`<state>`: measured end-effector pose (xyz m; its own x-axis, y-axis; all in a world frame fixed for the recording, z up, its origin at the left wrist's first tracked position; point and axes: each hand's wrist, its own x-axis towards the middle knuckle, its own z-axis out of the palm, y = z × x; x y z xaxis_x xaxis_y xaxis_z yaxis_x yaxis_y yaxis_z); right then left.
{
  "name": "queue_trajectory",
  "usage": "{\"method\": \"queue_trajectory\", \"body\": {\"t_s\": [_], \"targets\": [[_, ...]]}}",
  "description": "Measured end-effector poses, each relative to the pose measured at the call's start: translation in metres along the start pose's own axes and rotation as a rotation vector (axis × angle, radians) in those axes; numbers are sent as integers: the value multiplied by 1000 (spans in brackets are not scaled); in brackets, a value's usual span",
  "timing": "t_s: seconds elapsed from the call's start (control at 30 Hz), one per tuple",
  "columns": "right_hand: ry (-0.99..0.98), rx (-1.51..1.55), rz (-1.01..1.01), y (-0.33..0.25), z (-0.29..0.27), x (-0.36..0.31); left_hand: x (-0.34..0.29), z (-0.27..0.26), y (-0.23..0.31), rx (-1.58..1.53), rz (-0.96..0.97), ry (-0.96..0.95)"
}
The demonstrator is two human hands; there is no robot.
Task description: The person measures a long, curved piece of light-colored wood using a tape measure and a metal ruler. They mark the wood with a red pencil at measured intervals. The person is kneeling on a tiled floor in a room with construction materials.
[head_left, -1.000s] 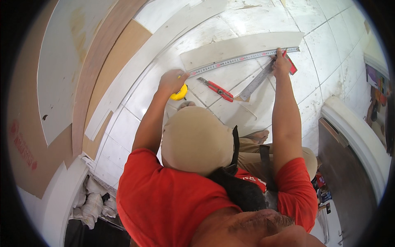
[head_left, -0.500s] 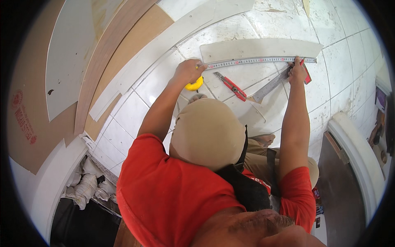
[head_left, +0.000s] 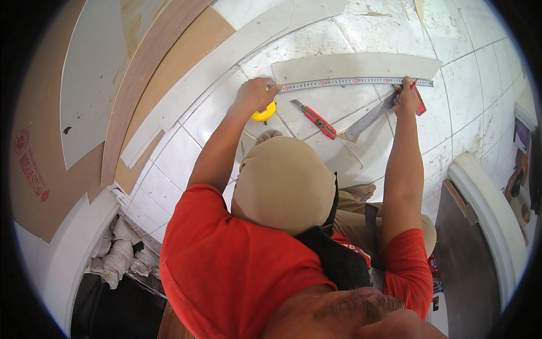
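A yellow tape measure (head_left: 264,112) is in my left hand (head_left: 255,96), whose fingers close round the case and the start of the blade. The drawn-out tape blade (head_left: 339,82) runs rightward along the near edge of a pale, flat strip (head_left: 355,66) on the floor. My right hand (head_left: 405,98) grips a try square with a steel blade (head_left: 370,117) and red handle (head_left: 420,103); its fingertips touch the tape near the tape's right end. A thin red stick, perhaps a pencil, shows by those fingers. Between my hands lies a red utility knife (head_left: 315,119).
Long boards and sheets (head_left: 90,85) lie at the left, with a narrow pale strip (head_left: 186,107) beside them. White floor tiles (head_left: 468,90) spread ahead. My bent knee (head_left: 285,183) rises between my arms. A dark door (head_left: 468,243) stands at the right; crumpled sacks (head_left: 118,260) lie lower left.
My left hand and the tape measure have shifted very slightly away and to the left. The right hand, strip and knife look almost the same.
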<state>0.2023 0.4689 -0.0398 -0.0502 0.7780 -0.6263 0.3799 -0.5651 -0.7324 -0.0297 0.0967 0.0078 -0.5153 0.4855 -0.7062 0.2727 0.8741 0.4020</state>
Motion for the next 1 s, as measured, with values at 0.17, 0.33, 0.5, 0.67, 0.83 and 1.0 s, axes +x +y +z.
{"method": "queue_trajectory", "body": {"t_s": [0.17,0.33,0.5,0.67,0.83,1.0], "targets": [[-13,41,10,7,-4,5,0,-12,9,-78,-51,-110],[-9,13,27,1,-3,-2,2,-9,5,32,81,-6],[-56,39,5,-1,-6,-4,-1,-18,18,-29,-22,-144],[-55,29,10,-3,-8,-5,3,-14,17,15,-4,-114],[-32,115,42,1,-5,-3,8,-2,4,53,74,-28],[-61,163,82,1,-9,-2,1,-10,17,-17,-24,-92]]}}
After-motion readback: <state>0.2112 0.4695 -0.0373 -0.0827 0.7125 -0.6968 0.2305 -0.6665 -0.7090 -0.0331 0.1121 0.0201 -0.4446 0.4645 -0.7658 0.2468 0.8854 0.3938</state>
